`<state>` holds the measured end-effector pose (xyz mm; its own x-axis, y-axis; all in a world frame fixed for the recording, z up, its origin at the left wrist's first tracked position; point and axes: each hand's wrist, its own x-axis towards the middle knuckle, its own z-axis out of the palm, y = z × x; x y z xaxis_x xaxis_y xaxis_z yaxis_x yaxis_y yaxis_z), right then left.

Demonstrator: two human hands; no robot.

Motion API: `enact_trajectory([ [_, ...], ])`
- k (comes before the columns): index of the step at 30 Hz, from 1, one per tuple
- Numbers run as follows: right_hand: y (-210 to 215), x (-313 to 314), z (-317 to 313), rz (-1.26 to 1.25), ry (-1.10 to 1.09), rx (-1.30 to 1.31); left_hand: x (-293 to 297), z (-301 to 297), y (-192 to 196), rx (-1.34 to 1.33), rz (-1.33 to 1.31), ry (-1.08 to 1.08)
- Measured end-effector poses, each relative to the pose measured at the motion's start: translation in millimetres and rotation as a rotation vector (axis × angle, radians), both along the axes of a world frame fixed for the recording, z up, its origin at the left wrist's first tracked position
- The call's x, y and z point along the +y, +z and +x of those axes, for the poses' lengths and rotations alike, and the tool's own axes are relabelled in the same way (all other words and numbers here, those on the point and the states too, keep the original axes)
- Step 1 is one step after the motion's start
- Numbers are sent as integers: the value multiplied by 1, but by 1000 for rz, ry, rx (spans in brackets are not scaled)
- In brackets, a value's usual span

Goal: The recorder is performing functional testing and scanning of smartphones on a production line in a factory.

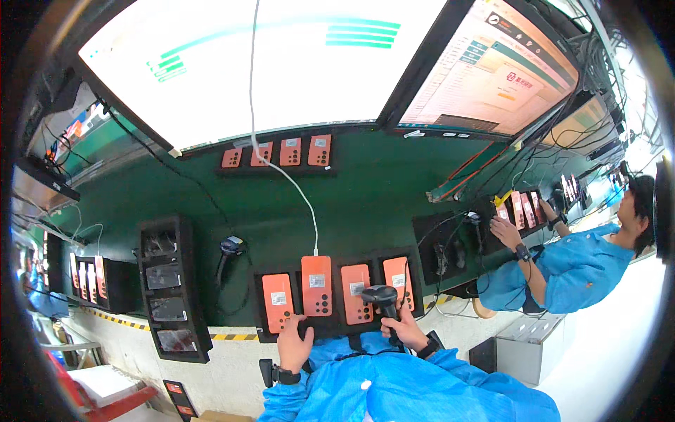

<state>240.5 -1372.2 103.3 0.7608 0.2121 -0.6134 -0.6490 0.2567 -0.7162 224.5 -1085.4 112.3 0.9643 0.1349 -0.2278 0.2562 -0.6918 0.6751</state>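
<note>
1. The black tray [264, 330] at the near edge of the green bench [365, 204] serves as the landmark; it holds four orange phones lying back side up in a row.
2. The right hand [406, 329] is clamped around the grip of a black handheld scanner [380, 295], whose head hangs over the tray between the third phone [355, 284] and the fourth phone [397, 279], counting from the tray's left end.
3. The left hand [294, 344] rests on the tray's near rim, fingers loosely apart and holding nothing, just below the first phone [278, 293] and the second phone [316, 285].
4. The second phone sits raised a little above its neighbours, and a white cable [281, 169] plugs into its top end and runs up from the tray.
5. A second scanner [229, 247] stands on the bench to the tray's left, just beyond it.
6. A tall black rack [172, 288] stands further left of the tray.
7. Far behind the tray, another row of orange phones [278, 152] lies below a large bright monitor [267, 63].
8. Well to the tray's right, a co-worker's hand [505, 231] in a blue sleeve rests near another tray of phones.
</note>
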Motion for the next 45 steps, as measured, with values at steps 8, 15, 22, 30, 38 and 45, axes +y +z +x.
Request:
enact_trajectory([
  [8, -31, -71, 39, -342, -65, -394, -99, 65, -8, -136, -253, -250],
  [15, -63, -116, 114, -459, -281, -498, -156, 83, -49, 129, 85, -51],
  [22, -161, -124, 107, -913, -156, -457, -157, 91, -28, 243, 116, -81],
  [30, -74, -95, 126, -284, -511, -512, -129, 121, -93, -54, -274, 260],
  [38, -7, -7, 125, -364, 108, -698, -116, 115, -65, -187, -32, -86],
  [45, 20, 8, 111, -435, 305, -718, -103, 69, -8, -80, -551, 46],
])
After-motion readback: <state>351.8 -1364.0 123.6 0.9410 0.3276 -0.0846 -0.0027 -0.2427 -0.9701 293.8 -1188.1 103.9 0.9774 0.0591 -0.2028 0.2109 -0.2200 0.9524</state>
